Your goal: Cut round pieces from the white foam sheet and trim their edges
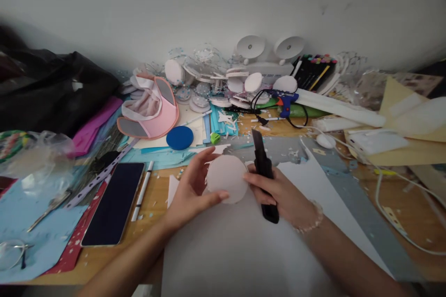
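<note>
A round white disc (227, 179) is held above a large white sheet (223, 255) in the middle of the view. My left hand (195, 190) grips the disc from the left, its thumb on the face and its fingers behind the edge. In my right hand (275, 190) is a black utility knife (264, 167), its dark blade pointing up and away. The thumb and a fingertip of that hand also touch the disc's right edge.
A phone (113, 204) and a white marker (142, 190) lie left of the sheet. Behind are a blue disc (180, 137), a pink cap (162, 118), a blue glue gun (287, 103) and several white discs. Scissors (52, 206) rest at far left; a cable (379, 194) curves at right.
</note>
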Demonstrator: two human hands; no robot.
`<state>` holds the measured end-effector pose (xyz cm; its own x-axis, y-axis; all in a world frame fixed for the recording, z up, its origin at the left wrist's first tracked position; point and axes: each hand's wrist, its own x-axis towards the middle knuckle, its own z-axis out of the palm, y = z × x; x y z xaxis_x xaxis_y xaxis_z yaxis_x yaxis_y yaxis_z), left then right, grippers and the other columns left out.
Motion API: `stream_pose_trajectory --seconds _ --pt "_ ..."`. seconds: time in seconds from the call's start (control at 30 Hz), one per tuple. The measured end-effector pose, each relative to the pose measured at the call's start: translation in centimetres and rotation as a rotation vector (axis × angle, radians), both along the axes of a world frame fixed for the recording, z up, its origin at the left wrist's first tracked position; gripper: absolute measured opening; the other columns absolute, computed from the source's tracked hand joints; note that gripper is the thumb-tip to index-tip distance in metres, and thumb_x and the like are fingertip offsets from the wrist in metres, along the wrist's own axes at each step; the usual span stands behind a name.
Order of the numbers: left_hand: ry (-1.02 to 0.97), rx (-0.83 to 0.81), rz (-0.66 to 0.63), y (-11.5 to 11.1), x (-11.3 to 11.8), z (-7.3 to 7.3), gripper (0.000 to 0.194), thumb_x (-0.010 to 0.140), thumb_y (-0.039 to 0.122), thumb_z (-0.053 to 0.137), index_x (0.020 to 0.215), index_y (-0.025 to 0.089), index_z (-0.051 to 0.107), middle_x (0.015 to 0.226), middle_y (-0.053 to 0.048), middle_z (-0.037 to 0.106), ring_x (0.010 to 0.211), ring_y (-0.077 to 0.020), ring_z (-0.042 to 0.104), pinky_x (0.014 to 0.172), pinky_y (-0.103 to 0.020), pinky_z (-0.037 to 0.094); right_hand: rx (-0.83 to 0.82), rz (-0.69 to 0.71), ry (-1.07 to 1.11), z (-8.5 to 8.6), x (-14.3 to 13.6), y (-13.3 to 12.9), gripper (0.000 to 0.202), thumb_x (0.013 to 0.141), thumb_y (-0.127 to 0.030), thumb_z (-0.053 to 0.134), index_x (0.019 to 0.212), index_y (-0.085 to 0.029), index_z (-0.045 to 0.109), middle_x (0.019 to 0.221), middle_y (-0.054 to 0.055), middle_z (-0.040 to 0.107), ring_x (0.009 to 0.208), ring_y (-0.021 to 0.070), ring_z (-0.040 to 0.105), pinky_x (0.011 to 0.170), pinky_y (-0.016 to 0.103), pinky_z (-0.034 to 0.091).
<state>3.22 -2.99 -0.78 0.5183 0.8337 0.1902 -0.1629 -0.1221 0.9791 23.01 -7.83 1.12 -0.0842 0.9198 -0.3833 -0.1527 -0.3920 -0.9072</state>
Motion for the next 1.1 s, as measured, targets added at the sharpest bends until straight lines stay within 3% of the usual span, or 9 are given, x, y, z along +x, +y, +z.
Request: stream_pose_trajectory --seconds 0.07,0.2,0.33,0.47,0.6,0.67,0.77,0.9,1.1 --pt "-0.064 -0.114 -0.009 0.0 0.0 0.3 0.072 0.071 0.036 0.078 0.135 0.032 0.044 0.134 -0.008 0.05 0.12 -0.0265 0.05 0.094 -0.032 0.045 0.016 0.019 0.084 -0.4 0.1 0.7 0.029 0.077 -0.041 0.068 0.074 -0.02 0.048 0.038 -0.013 0.03 0.034 0.0023 0.017 0.036 0.02 0.012" --pt "-0.04 -0.263 -0.085 -0.3 -0.2 0.5 0.082 0.065 0.034 0.082 0.137 0.033 0.043 0.135 -0.005 0.052 0.117 -0.0255 0.053 0.09 -0.028 0.046 0.024 0.099 0.124 -0.4 -0.4 1.8 0.031 0.076 -0.042 0.069 0.072 -0.02 0.048 0.039 -0.012 0.031 0.035 0.0027 0.019 0.036 0.019 0.013" --pt "-0.061 -0.393 0.045 -0.2 0.1 0.3 0.058 0.073 0.031 0.076 0.127 0.025 0.056 0.119 -0.006 0.064 0.108 -0.0223 0.058 0.089 -0.027 0.046 0.052 0.112 0.044 0.1 0.0 2.4 0.031 0.08 -0.048 0.062 0.075 -0.02 0.049 0.039 -0.012 0.03 0.034 0.0031 0.017 0.036 0.02 0.014" --pt "-0.147 -0.621 0.078 0.2 0.8 0.6 0.043 0.075 0.029 0.073 0.116 0.019 0.063 0.106 -0.008 0.069 0.097 -0.0218 0.063 0.083 -0.028 0.048 0.34 -0.022 -0.252 0.6 2.2 2.2 0.044 0.086 -0.059 0.04 0.081 -0.018 0.055 0.052 -0.004 0.049 0.038 0.0066 0.03 0.037 0.023 0.021" --pt "-0.152 -0.803 0.15 0.2 1.4 0.8 0.041 0.073 0.038 0.073 0.106 0.016 0.066 0.09 -0.007 0.07 0.075 -0.0176 0.063 0.067 -0.025 0.05 0.731 -0.138 -0.83 0.2 3.3 1.4 0.036 0.084 -0.053 0.049 0.071 -0.019 0.054 0.052 -0.004 0.046 0.046 0.01 0.041 0.044 0.024 0.03" --pt "-0.091 -0.834 0.22 0.1 1.6 0.8 0.042 0.073 0.049 0.071 0.098 0.015 0.067 0.078 -0.006 0.067 0.064 -0.015 0.059 0.056 -0.023 0.046 0.905 -0.113 -1.057 -0.1 2.7 1.1 0.035 0.081 -0.051 0.054 0.066 -0.02 0.053 0.051 -0.004 0.048 0.046 0.0099 0.042 0.047 0.024 0.032" --pt "-0.033 -0.822 0.277 -0.1 2.0 1.0 0.047 0.067 0.059 0.07 0.085 0.015 0.066 0.068 -0.004 0.062 0.057 -0.0134 0.054 0.049 -0.022 0.041 1.089 -0.052 -1.135 -0.4 1.4 0.7 0.039 0.082 -0.054 0.053 0.064 -0.019 0.052 0.051 -0.002 0.051 0.046 0.0113 0.045 0.048 0.026 0.034" --pt "0.03 -0.756 0.278 -0.4 2.2 1.1 0.051 0.06 0.065 0.072 0.076 0.017 0.063 0.058 0.001 0.055 0.051 -0.0124 0.047 0.044 -0.022 0.035 1.137 -0.015 -1.125 -0.7 0.3 0.3 0.044 0.083 -0.058 0.048 0.062 -0.019 0.05 0.049 -0.002 0.048 0.044 0.0119 0.042 0.047 0.028 0.032" --pt "0.096 -0.71 0.18 -0.8 2.1 0.5 0.056 0.065 0.072 0.064 0.079 0.018 0.057 0.054 0.004 0.048 0.044 -0.0087 0.04 0.04 -0.02 0.029 1.149 -0.013 -1.089 -1.0 0.2 0.0 0.044 0.084 -0.059 0.046 0.064 -0.02 0.051 0.05 -0.001 0.05 0.044 0.0119 0.044 0.047 0.027 0.033"
